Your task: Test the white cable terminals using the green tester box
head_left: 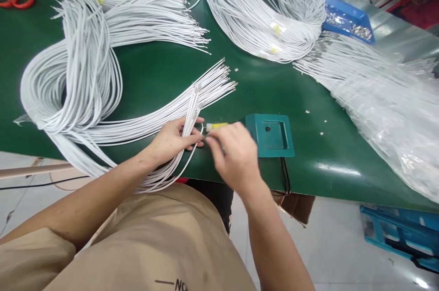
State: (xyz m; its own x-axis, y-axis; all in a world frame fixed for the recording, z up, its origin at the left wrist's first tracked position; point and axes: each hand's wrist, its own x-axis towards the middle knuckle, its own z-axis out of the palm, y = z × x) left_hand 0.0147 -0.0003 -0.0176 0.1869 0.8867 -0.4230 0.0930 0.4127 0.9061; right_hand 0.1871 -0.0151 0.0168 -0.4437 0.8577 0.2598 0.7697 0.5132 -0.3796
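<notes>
Wires (192, 112) lay fanned across the green bench (154, 71) in front of the person, their stripped ends pointing up and right. By the look of it, the work was far from finished: several big coiled bundles (78, 67) sat at the left and back, 1 more bundle (260, 25) lay behind with yellow ties, and a long spread of wires in clear plastic (384, 112) ran down the right side. How many wires were already done could not be told.

The left hand (173, 137) was curled around a small sheaf of wires at the near bench edge, fingers closed over them and thumb on top. The right hand (235, 153), blurred, was pinched shut, fingertips meeting the left hand's; whether it held a single wire end could not be told. Just beyond the knuckles a small yellow piece (217, 125) lay beside a teal fixture (272, 134). A blue tray (348, 18) of small metal parts stood far right.
</notes>
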